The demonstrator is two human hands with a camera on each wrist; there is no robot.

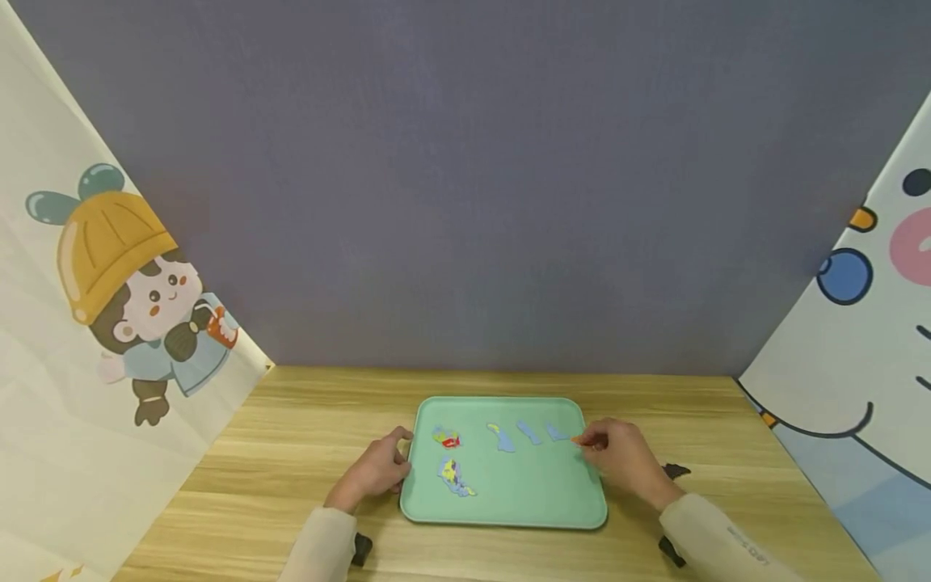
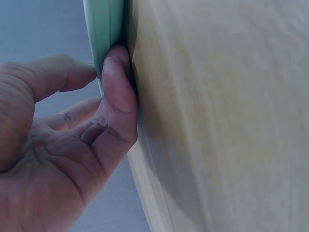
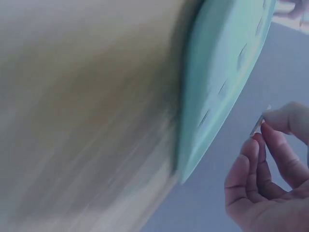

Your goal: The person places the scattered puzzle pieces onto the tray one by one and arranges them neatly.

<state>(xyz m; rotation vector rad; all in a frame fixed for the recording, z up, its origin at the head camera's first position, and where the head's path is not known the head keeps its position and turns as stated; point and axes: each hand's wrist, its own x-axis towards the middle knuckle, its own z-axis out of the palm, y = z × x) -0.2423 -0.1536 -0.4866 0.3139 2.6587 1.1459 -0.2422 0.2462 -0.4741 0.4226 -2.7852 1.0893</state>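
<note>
A pale green tray (image 1: 538,493) lies on the wooden table. My left hand (image 1: 380,463) grips its left rim, thumb on top and fingers curled against the outer side in the left wrist view. Over the tray's right edge, my right hand (image 1: 618,454) pinches a small flat orange puzzle piece (image 1: 577,440) between thumb and fingertips; the right wrist view shows this piece (image 3: 257,125) edge-on, above the tray. Three separate bluish pieces, the nearest a pale blue one (image 1: 557,432), lie in a row. Leftward are a green-and-red cluster (image 1: 447,438) and a blue-and-yellow cluster (image 1: 456,477).
The wood-grain table (image 1: 291,453) surrounds the tray. A grey partition (image 1: 465,186) rises behind it, with a cartoon-printed sheet (image 1: 44,339) at left and another printed sheet (image 1: 807,364) at right. Dark strap parts (image 1: 362,550) show beside the wrists.
</note>
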